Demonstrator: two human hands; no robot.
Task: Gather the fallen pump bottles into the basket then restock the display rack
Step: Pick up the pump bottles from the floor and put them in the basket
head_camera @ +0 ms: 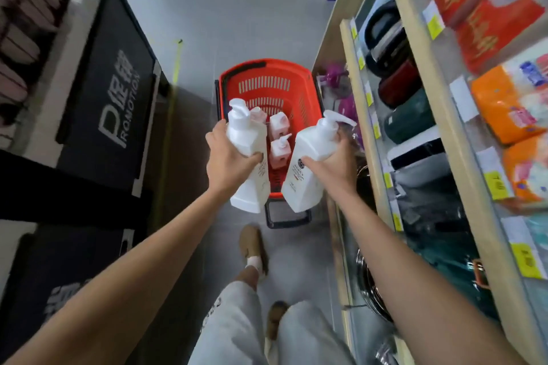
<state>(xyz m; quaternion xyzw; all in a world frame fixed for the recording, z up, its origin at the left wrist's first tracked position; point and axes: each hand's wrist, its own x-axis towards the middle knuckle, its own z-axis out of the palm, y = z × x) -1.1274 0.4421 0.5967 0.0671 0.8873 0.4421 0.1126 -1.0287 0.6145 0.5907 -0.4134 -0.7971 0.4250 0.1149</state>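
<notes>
A: Basket vs. hands?
B: Seen on floor, below and ahead, btwn both. L hand is wrapped round L bottle, R hand round R bottle. Long axes are held pump-end away.
A: Counts?
B: 2 big bottles held; 3 small bottles counted in basket, 1 part-hidden. Rack is nearer R hand.

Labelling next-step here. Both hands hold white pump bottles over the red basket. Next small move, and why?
Likely lower both into the red basket. The left hand grips the left bottle and the right hand the right bottle over it; smaller bottles already lie inside.
</notes>
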